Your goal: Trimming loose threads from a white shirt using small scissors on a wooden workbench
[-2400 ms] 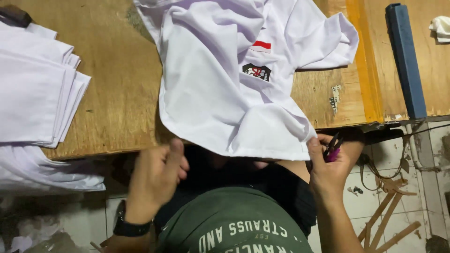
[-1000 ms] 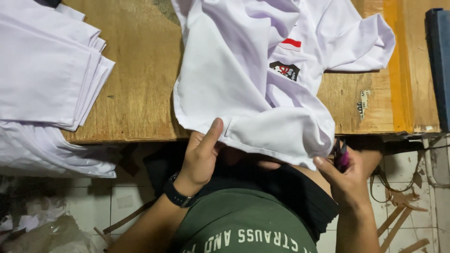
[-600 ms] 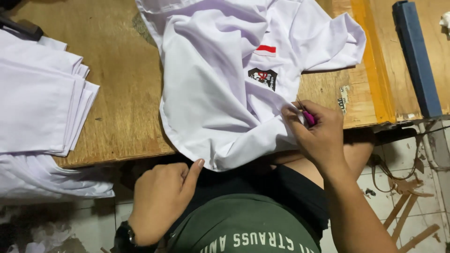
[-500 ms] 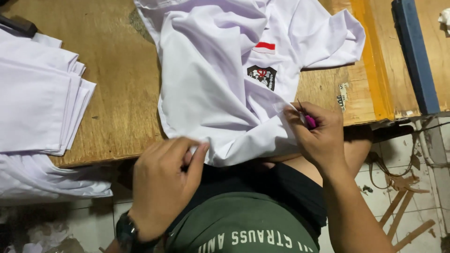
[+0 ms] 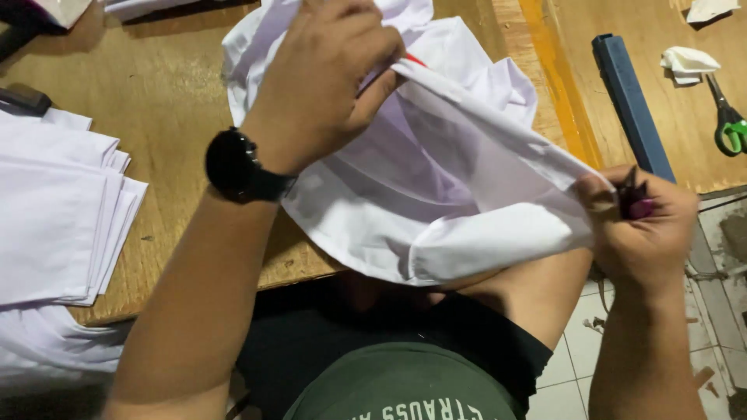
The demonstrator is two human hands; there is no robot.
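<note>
A white shirt [image 5: 436,194] lies over the front edge of the wooden table [image 5: 171,93], its lower hem stretched taut between my hands. My left hand [image 5: 327,70], with a black watch on the wrist, is raised above the table and grips a bunched fold of the shirt. My right hand [image 5: 642,225] pinches the shirt's other end at the table's right edge and also holds a small dark cutter with a pink handle [image 5: 632,198] between the fingers.
A stack of folded white cloth [image 5: 54,210] lies at the left. A blue bar [image 5: 622,97] lies on the right of the table, with green-handled scissors [image 5: 727,117] and a crumpled white scrap [image 5: 689,61] beyond it. Tiled floor shows below right.
My left hand rose from the shirt's hem at the table edge and now grips a fold high over the table. My right hand moved right, pulling the fabric taut.
</note>
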